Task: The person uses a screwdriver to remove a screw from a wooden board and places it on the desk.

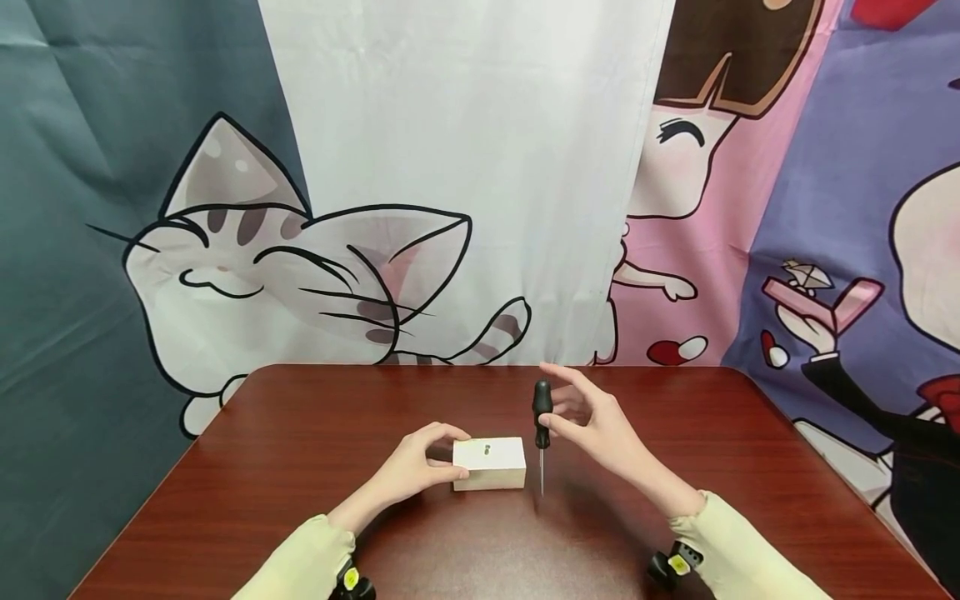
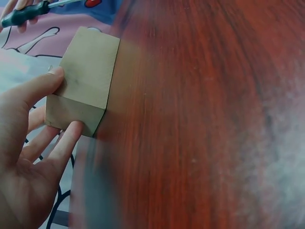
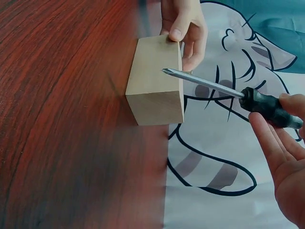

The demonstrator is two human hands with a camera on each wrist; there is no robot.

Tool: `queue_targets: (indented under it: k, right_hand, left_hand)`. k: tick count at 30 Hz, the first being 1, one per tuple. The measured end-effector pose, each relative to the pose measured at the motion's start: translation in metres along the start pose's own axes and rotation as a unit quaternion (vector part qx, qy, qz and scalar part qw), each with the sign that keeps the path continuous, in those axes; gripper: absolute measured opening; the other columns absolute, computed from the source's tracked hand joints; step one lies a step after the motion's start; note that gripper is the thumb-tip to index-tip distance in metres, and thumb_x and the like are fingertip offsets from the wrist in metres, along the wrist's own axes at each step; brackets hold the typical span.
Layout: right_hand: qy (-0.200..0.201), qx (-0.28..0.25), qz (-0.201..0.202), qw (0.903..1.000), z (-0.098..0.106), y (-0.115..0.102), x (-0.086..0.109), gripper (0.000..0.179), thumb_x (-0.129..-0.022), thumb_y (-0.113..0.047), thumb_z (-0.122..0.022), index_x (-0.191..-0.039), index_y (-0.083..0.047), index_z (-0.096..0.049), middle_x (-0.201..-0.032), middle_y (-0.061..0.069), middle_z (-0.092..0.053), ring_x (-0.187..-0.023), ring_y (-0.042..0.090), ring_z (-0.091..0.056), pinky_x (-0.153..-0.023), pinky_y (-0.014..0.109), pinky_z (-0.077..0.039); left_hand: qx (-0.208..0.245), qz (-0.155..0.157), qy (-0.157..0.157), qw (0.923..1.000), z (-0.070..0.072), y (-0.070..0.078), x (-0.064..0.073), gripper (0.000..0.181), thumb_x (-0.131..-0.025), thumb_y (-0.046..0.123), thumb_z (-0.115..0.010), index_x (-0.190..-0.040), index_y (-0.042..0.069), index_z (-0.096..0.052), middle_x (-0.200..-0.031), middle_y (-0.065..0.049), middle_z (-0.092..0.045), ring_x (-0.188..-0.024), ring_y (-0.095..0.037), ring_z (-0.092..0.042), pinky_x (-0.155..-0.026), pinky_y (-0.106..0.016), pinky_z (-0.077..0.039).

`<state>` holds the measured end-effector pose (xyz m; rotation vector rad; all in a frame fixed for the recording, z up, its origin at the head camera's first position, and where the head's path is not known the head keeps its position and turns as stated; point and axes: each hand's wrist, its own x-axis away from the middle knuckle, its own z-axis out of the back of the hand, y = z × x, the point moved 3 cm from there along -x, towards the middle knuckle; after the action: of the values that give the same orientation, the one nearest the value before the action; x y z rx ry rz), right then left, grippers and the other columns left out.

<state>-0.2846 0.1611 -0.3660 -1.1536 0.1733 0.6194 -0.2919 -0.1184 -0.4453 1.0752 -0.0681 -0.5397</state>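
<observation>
A pale wooden block (image 1: 489,477) lies on the brown table, with a small metal piece (image 1: 487,450) showing on its top face. My left hand (image 1: 422,458) holds the block by its left end, thumb on the near side and fingers behind. Just right of the block, my right hand (image 1: 592,417) pinches a screwdriver (image 1: 542,404) by its black handle between thumb and fingers. The screwdriver stands upright with its shaft pointing down. In the right wrist view its cross-shaped tip (image 3: 167,71) overlaps the block's near face.
The reddish-brown table (image 1: 315,408) extends around both hands. A cloth backdrop (image 1: 480,167) with a cartoon cat and figures hangs behind its far edge. Both wrists wear small black devices, such as the left one (image 1: 352,579), below pale sleeves.
</observation>
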Motion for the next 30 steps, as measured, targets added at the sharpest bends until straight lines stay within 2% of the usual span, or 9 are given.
queue_targets:
  k: [9,18,22,27,30]
  right_hand:
    - [0.034,0.005,0.030,0.9990,0.002,-0.006,-0.004,0.058,-0.088,-0.016,-0.075,-0.140,-0.027,-0.053,-0.103,0.010,-0.070,-0.084,0.013,-0.072,-0.071,0.037,-0.061]
    - [0.079,-0.014,0.059,0.9950,-0.003,-0.012,-0.011,0.055,-0.088,-0.008,-0.073,-0.138,-0.020,-0.053,-0.102,0.013,-0.071,-0.084,0.015,-0.072,-0.070,0.030,-0.061]
    - [0.088,-0.017,0.073,0.9933,-0.007,-0.014,-0.012,0.054,-0.088,-0.005,-0.072,-0.137,-0.017,-0.053,-0.101,0.015,-0.071,-0.084,0.016,-0.072,-0.069,0.031,-0.060]
    - [0.088,-0.018,0.077,0.9930,-0.010,-0.016,-0.012,0.054,-0.089,-0.006,-0.071,-0.138,-0.019,-0.052,-0.102,0.014,-0.071,-0.084,0.016,-0.072,-0.070,0.036,-0.061]
    - [0.085,-0.012,0.075,0.9935,-0.011,-0.015,-0.012,0.054,-0.090,-0.009,-0.071,-0.139,-0.021,-0.051,-0.103,0.012,-0.071,-0.084,0.015,-0.073,-0.070,0.034,-0.061]
  left_hand:
    - [0.017,-0.005,-0.011,0.9998,-0.008,0.002,0.001,0.044,-0.079,0.019,-0.083,-0.119,0.017,-0.064,-0.117,-0.007,-0.062,-0.113,-0.025,-0.060,-0.083,-0.026,-0.058]
    - [0.025,-0.008,-0.008,0.9996,-0.015,0.005,0.001,0.044,-0.078,0.018,-0.084,-0.118,0.017,-0.065,-0.114,-0.007,-0.062,-0.111,-0.023,-0.060,-0.084,-0.027,-0.058]
    - [0.032,-0.013,-0.012,0.9993,-0.019,0.009,0.002,0.044,-0.078,0.019,-0.084,-0.118,0.017,-0.066,-0.113,-0.007,-0.061,-0.111,-0.024,-0.060,-0.083,-0.025,-0.058]
    - [0.039,-0.010,-0.011,0.9991,-0.023,0.011,0.003,0.043,-0.078,0.018,-0.084,-0.117,0.018,-0.066,-0.111,-0.007,-0.060,-0.111,-0.025,-0.061,-0.083,-0.024,-0.058]
    - [0.034,-0.008,-0.010,0.9993,-0.024,0.012,0.004,0.043,-0.078,0.020,-0.084,-0.117,0.019,-0.066,-0.110,-0.007,-0.060,-0.111,-0.025,-0.061,-0.083,-0.024,-0.057]
